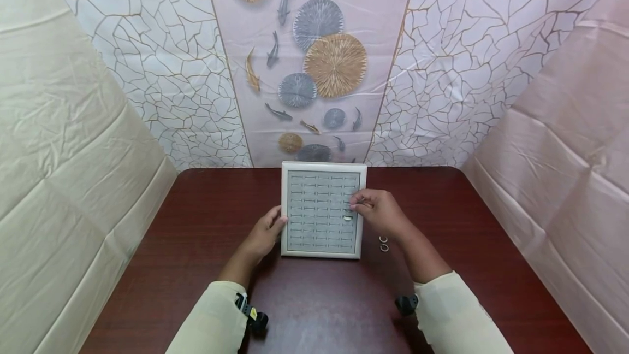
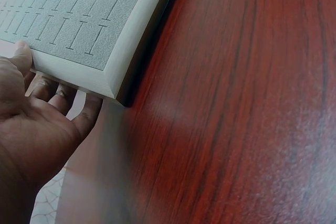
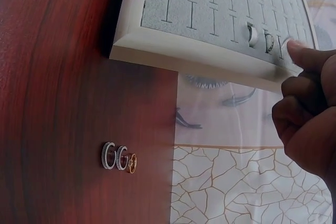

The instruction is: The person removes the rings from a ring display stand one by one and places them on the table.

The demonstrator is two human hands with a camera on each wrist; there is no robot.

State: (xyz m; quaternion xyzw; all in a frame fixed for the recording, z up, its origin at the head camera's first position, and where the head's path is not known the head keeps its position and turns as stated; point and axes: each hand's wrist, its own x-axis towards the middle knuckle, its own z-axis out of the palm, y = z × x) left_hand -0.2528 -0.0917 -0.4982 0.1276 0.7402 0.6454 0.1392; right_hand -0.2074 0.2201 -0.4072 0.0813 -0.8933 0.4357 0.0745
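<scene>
A ring display board (image 1: 321, 211) with a pale frame and a grey, slotted pad stands tilted up on the table. My left hand (image 1: 265, 232) grips its left edge, thumb on the frame's front and fingers behind, as the left wrist view shows. At the board's right side my right hand (image 1: 380, 212) pinches a small ring (image 3: 285, 45), mostly hidden by the thumb, against the pad. Beside those fingertips, a wide silver ring (image 3: 252, 35) and a thinner ring (image 3: 270, 43) sit in neighbouring slots.
On the dark red wooden table (image 1: 206, 223), right of the board, lie two silver rings (image 3: 108, 156) and a gold-coloured ring (image 3: 132, 163) in a row. Patterned cloth (image 1: 314, 70) hangs behind the table, with pale cloth at both sides.
</scene>
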